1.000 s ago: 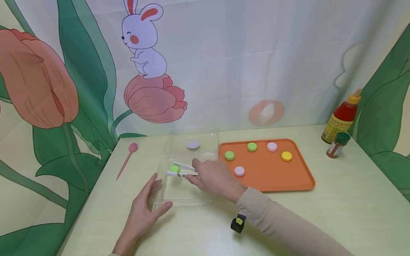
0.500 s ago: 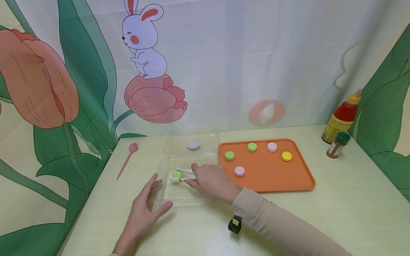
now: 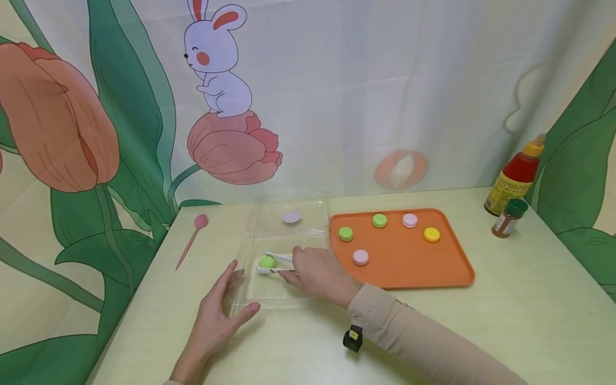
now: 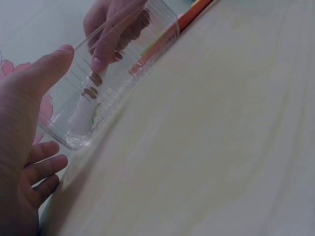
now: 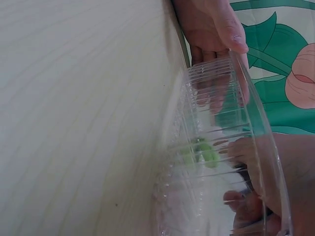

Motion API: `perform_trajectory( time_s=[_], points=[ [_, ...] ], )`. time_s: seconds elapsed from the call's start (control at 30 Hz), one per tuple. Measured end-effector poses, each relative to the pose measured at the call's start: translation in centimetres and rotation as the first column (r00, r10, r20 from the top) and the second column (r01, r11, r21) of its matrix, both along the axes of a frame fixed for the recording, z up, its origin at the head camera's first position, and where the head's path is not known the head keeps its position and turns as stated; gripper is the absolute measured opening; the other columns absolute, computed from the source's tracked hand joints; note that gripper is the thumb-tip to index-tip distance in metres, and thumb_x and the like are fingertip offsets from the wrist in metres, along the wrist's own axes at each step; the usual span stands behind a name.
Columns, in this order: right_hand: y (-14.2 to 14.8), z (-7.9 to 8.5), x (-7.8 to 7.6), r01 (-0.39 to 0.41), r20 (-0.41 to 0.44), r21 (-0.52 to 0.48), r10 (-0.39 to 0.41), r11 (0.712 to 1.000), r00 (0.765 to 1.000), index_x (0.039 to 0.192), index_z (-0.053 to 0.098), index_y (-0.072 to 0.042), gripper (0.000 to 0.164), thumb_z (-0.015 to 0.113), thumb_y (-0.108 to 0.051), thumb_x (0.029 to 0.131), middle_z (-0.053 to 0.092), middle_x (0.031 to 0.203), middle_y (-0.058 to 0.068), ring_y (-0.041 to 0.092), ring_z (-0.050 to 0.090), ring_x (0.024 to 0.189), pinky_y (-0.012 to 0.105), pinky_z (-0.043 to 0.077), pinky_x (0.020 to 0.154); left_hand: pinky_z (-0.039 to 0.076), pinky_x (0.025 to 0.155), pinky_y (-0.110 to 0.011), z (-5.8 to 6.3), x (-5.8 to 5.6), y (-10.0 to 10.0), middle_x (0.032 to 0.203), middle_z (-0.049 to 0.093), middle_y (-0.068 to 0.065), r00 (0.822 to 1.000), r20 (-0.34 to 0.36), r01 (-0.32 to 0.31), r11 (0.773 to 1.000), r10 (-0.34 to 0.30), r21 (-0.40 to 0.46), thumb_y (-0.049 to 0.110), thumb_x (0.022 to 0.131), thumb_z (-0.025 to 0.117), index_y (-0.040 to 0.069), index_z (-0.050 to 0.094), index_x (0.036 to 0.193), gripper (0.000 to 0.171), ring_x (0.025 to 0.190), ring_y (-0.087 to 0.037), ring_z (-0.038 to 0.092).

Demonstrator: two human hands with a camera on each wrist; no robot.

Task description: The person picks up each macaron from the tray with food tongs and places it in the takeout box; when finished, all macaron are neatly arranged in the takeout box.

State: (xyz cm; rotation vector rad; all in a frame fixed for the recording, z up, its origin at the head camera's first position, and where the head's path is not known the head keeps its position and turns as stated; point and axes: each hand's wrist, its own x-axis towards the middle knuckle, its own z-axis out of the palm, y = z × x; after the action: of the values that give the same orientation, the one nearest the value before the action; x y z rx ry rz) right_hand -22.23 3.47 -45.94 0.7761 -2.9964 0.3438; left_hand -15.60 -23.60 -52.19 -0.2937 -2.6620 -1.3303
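Observation:
A clear plastic box (image 3: 284, 293) lies opened on the table, its hinged lid (image 3: 315, 216) folded back behind it. Inside it is a green macaron (image 3: 267, 261), with one arm of the white tongs (image 3: 267, 271) on either side; whether they still squeeze it I cannot tell. My right hand (image 3: 321, 274) grips the tongs from the right, over the box. My left hand (image 3: 214, 318) is spread at the box's front left corner, thumb near the front rim and fingers at the left wall. In the right wrist view the macaron (image 5: 209, 156) shows blurred through the wall.
An orange tray (image 3: 404, 275) adjoins the box on the right, bearing several green, pink and yellow macarons. A pink spoon (image 3: 193, 240) lies at left. Farther right stand a red sauce bottle (image 3: 515, 179) and a green-capped spice jar (image 3: 509, 218). A printed curtain hangs behind.
My right hand has brought the tongs and green macaron slightly nearer to me and a little rightward inside the box, then almost stopped. My left hand has stayed put.

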Motion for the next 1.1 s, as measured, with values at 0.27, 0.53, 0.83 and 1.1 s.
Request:
perform_trajectory(
  time_s=[0.27, 0.53, 0.83, 1.1],
  points=[
    [-0.2, -0.1, 0.0, 0.01, -0.028, 0.043, -0.009, 0.999, 1.0, 0.114, 0.063, -0.005, 0.055, 0.068, -0.059, 0.107, 0.05, 0.061, -0.004, 0.012, 0.048, 0.05, 0.03, 0.038, 0.044, 0.026, 0.117, -0.007, 0.0, 0.0, 0.0, 0.163, 0.061, -0.004, 1.0, 0.001, 0.004, 1.0, -0.004, -0.001, 0.04, 0.091, 0.095, 0.022, 0.034, 0.176, 0.106, 0.151, -0.027, 0.056],
    [0.0, 0.4, -0.2, -0.066, 0.004, -0.021, 0.066, 0.998, 0.998, 0.133, 0.053, -0.014, 0.046, 0.07, -0.05, 0.11, 0.055, 0.062, -0.004, 0.013, 0.052, 0.051, 0.03, 0.039, 0.046, 0.026, 0.118, -0.008, 0.1, 0.0, 0.0, 0.163, 0.061, -0.006, 1.0, -0.004, 0.012, 1.0, -0.012, -0.006, 0.039, 0.092, 0.094, 0.022, 0.033, 0.176, 0.106, 0.151, -0.028, 0.056],
    [0.5, 1.2, -0.3, -0.147, 0.053, -0.081, 0.152, 0.986, 0.987, 0.108, 0.059, -0.023, 0.013, 0.053, -0.028, 0.119, 0.045, 0.067, -0.005, 0.015, 0.05, 0.063, 0.032, 0.037, 0.052, 0.024, 0.12, -0.009, 0.1, 0.0, 0.0, 0.163, 0.061, -0.004, 1.0, 0.001, 0.006, 1.0, -0.006, -0.008, 0.039, 0.091, 0.095, 0.021, 0.033, 0.176, 0.107, 0.151, -0.027, 0.056],
    [0.7, 0.9, -0.3, -0.129, 0.049, -0.115, 0.136, 0.985, 0.99, 0.106, 0.064, -0.023, 0.012, 0.056, -0.025, 0.114, 0.046, 0.066, -0.008, 0.011, 0.045, 0.058, 0.029, 0.032, 0.051, 0.03, 0.125, -0.022, 0.1, 0.0, -0.1, 0.163, 0.061, -0.003, 1.0, 0.006, 0.002, 1.0, -0.002, -0.02, 0.041, 0.091, 0.094, 0.024, 0.033, 0.177, 0.107, 0.152, -0.026, 0.056]
  ],
)
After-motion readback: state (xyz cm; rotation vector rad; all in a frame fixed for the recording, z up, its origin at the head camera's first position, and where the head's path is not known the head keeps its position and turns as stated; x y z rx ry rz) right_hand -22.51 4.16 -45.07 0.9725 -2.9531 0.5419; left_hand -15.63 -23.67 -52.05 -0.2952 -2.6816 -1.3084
